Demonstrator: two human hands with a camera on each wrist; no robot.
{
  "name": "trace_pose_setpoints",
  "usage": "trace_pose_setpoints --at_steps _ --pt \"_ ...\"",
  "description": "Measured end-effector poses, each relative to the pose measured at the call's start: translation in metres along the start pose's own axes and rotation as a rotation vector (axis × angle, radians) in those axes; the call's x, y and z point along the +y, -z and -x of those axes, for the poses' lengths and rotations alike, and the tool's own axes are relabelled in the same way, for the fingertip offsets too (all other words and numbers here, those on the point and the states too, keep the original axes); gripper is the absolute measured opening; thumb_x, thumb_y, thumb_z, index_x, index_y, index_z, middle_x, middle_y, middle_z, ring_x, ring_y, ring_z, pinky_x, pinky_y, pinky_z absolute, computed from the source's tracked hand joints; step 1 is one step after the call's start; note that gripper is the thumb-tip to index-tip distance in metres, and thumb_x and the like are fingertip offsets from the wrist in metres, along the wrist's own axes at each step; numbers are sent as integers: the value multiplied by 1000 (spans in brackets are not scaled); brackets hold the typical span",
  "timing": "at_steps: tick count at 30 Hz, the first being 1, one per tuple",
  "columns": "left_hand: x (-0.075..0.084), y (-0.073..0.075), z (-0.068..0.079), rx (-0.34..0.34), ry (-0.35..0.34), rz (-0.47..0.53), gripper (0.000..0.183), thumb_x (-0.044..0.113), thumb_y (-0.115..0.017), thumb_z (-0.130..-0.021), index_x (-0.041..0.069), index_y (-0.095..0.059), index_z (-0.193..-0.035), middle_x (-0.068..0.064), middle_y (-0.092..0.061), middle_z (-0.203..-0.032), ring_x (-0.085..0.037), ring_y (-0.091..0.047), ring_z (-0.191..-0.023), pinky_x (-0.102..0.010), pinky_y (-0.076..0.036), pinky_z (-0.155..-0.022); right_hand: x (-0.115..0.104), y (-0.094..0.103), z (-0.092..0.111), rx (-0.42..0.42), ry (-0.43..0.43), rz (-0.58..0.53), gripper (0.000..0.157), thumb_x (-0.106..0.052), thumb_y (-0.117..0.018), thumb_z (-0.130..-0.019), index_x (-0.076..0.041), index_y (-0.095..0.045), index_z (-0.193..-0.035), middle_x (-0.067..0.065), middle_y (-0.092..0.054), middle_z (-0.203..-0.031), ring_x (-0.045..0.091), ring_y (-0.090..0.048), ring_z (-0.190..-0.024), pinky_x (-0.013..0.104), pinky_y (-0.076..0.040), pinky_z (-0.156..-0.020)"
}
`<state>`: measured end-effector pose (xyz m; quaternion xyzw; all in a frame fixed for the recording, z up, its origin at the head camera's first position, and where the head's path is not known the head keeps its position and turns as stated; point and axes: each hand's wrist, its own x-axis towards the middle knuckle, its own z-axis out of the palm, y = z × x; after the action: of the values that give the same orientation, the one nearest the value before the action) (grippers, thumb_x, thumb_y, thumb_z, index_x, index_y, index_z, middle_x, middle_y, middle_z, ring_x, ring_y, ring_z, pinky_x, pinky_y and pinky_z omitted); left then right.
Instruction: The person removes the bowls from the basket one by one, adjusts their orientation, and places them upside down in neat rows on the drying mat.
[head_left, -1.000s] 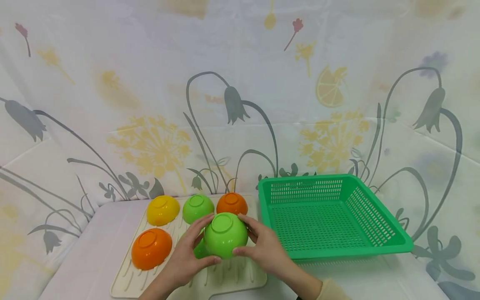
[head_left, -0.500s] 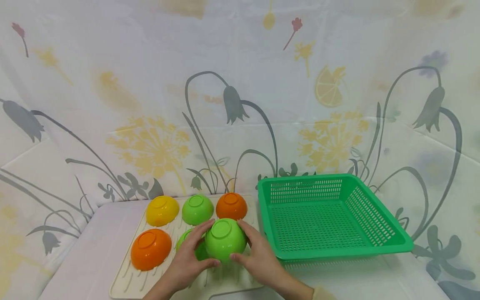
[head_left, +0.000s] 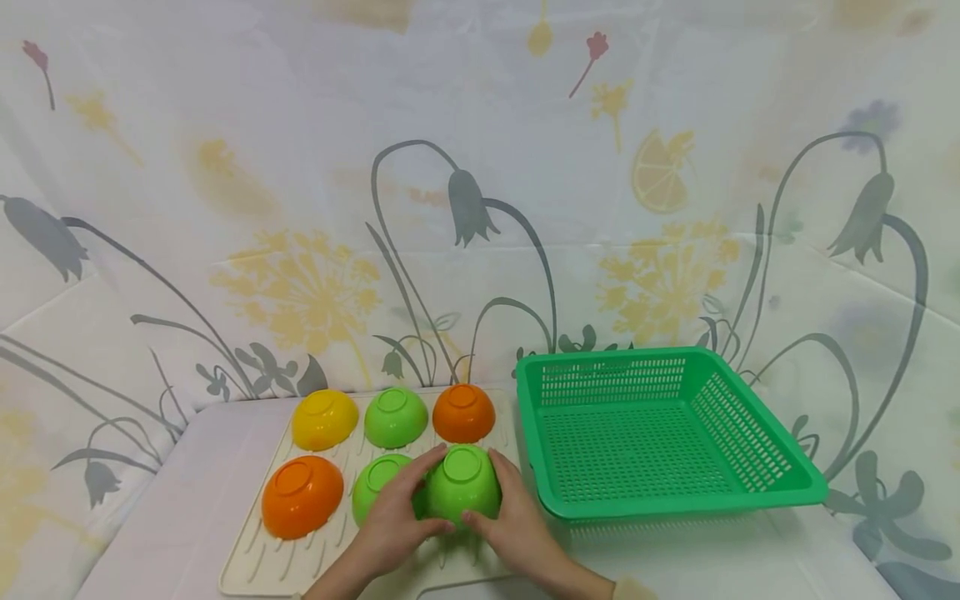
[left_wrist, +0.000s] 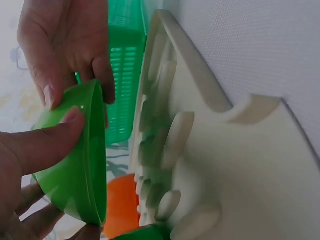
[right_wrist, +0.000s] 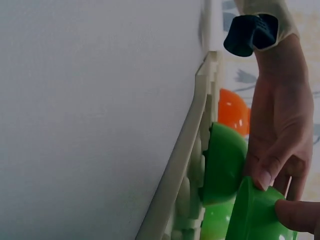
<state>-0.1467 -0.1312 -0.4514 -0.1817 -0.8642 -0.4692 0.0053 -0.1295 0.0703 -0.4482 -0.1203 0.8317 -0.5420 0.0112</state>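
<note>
My left hand and right hand hold an upside-down green bowl between them, fingers and thumbs curved round its sides. In the left wrist view the bowl has its open rim facing the ribbed cream draining tray, with a gap between them. Just left of it, a second green bowl sits upside down on the tray, partly behind my left hand. An orange bowl is at the front left. Along the back row stand a yellow bowl, a green bowl and an orange bowl.
A large green mesh basket stands right of the tray, close to its right edge. Behind everything hangs a flower-printed white cloth. A pale cloth covers the table.
Both hands have lowered the green bowl toward the tray and shifted it slightly right. More of the second green bowl now shows. The other bowls and the basket have stayed put.
</note>
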Motion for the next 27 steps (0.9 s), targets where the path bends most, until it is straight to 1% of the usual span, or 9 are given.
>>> trace_pose_setpoints --at_steps 3,5,8,11,15,23,27 --pt "2 -5 -2 3 -8 -20 93 10 -90 -69 16 -44 -149 -5 -44 -152 -33 -43 -137 -57 -34 -110 1 2 -1 9 -11 -10 90 -15 -81 -83 9 -26 -151 31 -30 -152 47 -30 -140 66 -24 -111" --pt "3 -8 -5 4 -8 -27 92 7 -89 -70 13 -43 -149 -8 -43 -152 -34 -42 -137 -57 -34 -111 1 2 -3 14 -23 -16 90 -13 -81 -83 9 -26 -151 31 -28 -153 48 -27 -141 66 -22 -112" --pt "4 -13 -8 6 2 -35 90 5 -87 -71 11 -42 -148 -11 -42 -152 -35 -41 -137 -57 -34 -111 3 2 -6 16 -40 -25 90 -10 -80 -83 10 -24 -151 32 -26 -154 48 -24 -143 65 -20 -113" --pt "4 -17 -12 7 17 -22 88 4 -86 -72 11 -43 -147 -14 -42 -152 -37 -41 -137 -58 -33 -111 7 1 -9 14 -57 -39 90 -6 -79 -83 11 -23 -151 33 -25 -154 48 -23 -143 64 -19 -114" --pt "3 -21 -14 11 38 8 87 5 -86 -72 8 -42 -147 -17 -42 -151 -40 -40 -136 -60 -32 -110 11 0 -13 5 -77 -52 90 -4 -78 -83 12 -22 -151 34 -24 -154 48 -22 -143 64 -18 -114" --pt "2 -28 -16 2 95 33 85 17 -84 -78 5 -39 -149 -22 -40 -151 -42 -41 -135 -62 -32 -109 17 0 -18 -2 -123 -67 91 -8 -79 -82 11 -23 -151 34 -24 -154 50 -22 -143 64 -18 -114" --pt "1 -30 -15 -2 88 21 84 17 -83 -80 1 -37 -148 -25 -39 -150 -44 -40 -135 -62 -32 -110 19 -1 -19 -9 -121 -62 91 -9 -79 -82 12 -23 -150 36 -25 -153 51 -22 -142 65 -19 -114"
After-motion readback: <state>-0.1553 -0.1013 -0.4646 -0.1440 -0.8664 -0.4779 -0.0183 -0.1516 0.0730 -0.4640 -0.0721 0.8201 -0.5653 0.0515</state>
